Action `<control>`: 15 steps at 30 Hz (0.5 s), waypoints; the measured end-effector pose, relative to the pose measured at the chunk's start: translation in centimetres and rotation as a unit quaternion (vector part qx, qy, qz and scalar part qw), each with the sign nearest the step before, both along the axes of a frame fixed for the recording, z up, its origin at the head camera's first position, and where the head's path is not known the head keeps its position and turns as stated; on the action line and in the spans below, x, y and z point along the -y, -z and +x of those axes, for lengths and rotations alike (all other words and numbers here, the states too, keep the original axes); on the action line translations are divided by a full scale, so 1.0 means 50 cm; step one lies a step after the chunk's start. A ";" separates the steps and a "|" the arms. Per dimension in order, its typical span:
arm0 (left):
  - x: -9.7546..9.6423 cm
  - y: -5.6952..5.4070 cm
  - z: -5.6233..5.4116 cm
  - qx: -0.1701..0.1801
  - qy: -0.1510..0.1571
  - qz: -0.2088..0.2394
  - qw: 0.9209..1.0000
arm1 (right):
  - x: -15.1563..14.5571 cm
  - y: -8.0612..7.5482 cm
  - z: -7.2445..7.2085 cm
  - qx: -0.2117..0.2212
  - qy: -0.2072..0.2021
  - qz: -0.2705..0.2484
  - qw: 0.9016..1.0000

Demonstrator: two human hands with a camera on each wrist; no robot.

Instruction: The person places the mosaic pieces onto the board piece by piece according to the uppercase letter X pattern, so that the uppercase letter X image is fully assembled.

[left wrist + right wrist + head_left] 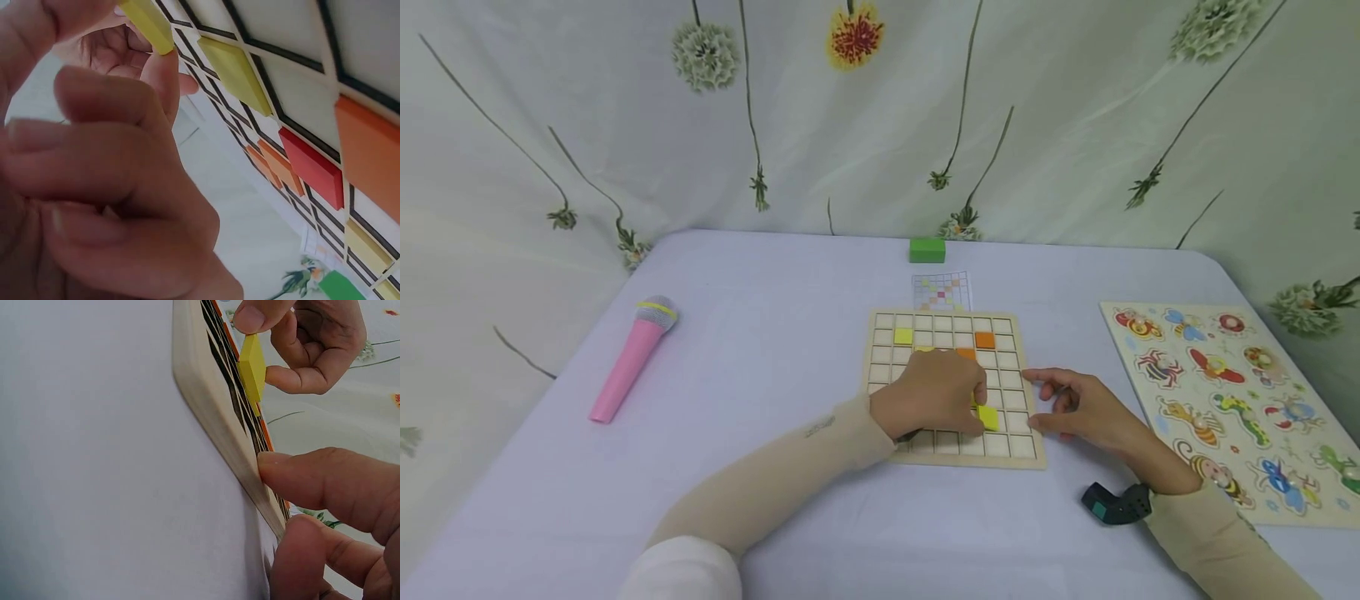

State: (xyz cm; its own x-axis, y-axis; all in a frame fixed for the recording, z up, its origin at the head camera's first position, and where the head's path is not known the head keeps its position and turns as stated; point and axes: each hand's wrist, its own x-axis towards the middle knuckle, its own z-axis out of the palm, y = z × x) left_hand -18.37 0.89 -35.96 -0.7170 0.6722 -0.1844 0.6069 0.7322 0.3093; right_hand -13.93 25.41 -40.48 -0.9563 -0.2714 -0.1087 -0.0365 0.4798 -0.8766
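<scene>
My left hand (932, 392) reaches over the wooden grid board (966, 460). It pinches a yellow square tile (988, 418) between thumb and finger, tilted above the lower right squares, as the right wrist view also shows (tile (252, 369)). At the board's right edge, my right hand (1090, 408) rests its thumb and fingertips against the rim. The left wrist view shows another yellow tile (237, 72), a red tile (312, 165) and an orange tile (372, 153) lying in the grid. From the head, my left hand hides the middle of the board.
A printed pattern card (942, 292) lies behind the board, with a green block (927, 251) beyond it. To the left is a pink toy microphone (631, 362). An insect puzzle board (1240, 408) lies at the right, partly under my right forearm.
</scene>
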 end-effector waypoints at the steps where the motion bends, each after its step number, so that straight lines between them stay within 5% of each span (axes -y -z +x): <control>1: -0.003 0.002 -0.001 -0.001 0.000 -0.003 1.000 | 0.000 0.000 0.000 0.001 0.000 0.001 1.000; 15: -0.028 -0.002 -0.001 0.005 -0.003 -0.033 0.999 | 0.001 -0.002 0.000 0.002 0.005 0.011 1.000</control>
